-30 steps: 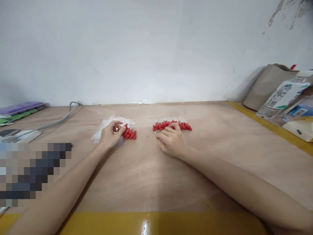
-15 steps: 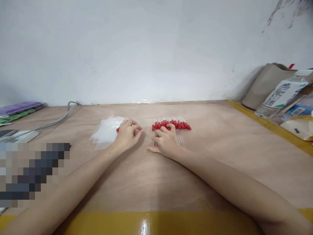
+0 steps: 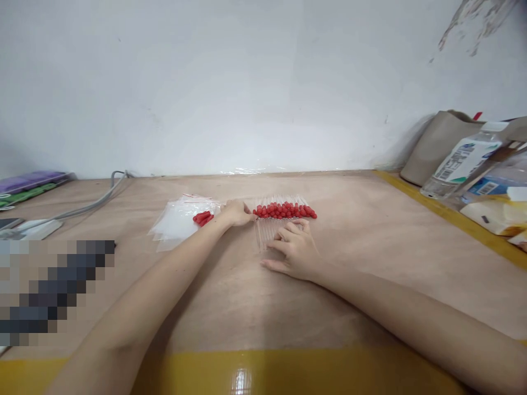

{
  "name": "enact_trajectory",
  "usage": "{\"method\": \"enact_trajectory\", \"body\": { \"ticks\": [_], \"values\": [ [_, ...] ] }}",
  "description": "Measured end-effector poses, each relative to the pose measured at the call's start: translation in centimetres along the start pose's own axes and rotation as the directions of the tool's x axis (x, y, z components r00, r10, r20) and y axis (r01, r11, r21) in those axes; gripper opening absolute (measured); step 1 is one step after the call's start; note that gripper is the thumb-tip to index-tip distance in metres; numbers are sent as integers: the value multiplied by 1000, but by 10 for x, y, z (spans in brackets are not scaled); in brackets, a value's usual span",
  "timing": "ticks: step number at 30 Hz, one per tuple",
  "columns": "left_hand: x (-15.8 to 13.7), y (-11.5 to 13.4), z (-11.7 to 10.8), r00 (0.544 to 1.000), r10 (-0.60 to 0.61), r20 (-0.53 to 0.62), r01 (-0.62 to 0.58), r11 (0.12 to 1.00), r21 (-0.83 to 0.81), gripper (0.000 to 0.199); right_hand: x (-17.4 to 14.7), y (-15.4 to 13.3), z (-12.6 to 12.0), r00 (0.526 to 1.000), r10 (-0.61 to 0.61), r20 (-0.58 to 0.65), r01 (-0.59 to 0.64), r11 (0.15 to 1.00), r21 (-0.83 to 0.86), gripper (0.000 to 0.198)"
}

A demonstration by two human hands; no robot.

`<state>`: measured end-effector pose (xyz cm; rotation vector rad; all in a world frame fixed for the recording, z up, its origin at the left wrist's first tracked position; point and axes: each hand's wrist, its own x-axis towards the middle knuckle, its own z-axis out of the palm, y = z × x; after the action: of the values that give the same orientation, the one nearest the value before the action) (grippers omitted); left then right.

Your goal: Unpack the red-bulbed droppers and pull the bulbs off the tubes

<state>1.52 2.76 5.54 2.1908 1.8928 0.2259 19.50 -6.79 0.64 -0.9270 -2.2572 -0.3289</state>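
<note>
A row of thin clear droppers with red bulbs [image 3: 284,210] lies side by side on the wooden table, some pointing away from me and some toward me. My left hand [image 3: 239,213] is at the row's left end, its fingers closed together by the outermost bulb; what they pinch is hidden. My right hand [image 3: 296,249] rests over the near clear stems with its fingers apart, holding nothing that shows. Left of my left hand, a small group of loose red bulbs [image 3: 203,218] lies on a stack of clear zip bags [image 3: 171,219].
At the right stand a clear bottle [image 3: 463,159], a grey-brown container [image 3: 424,145] and soft packets [image 3: 486,211]. A grey cable [image 3: 94,206] and purple and green packs [image 3: 33,182] are at the left. Yellow tape [image 3: 214,373] runs along the near edge.
My left hand has moved right, from the red bulbs on the bags to the left end of the row. My right hand has drawn back toward me, uncovering more of the row.
</note>
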Motion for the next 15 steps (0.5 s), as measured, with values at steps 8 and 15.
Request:
{"method": "enact_trajectory", "body": {
  "ticks": [8,15],
  "values": [
    [-15,-11,-8,976,-66,-206,73,997,26,24,-18,11,-7,984,84,-154,-74,995,68,20],
    [-72,-40,5,772,403,-491,-368,914,172,19,-15,19,-9,957,84,-277,-58,993,101,37]
  ]
}}
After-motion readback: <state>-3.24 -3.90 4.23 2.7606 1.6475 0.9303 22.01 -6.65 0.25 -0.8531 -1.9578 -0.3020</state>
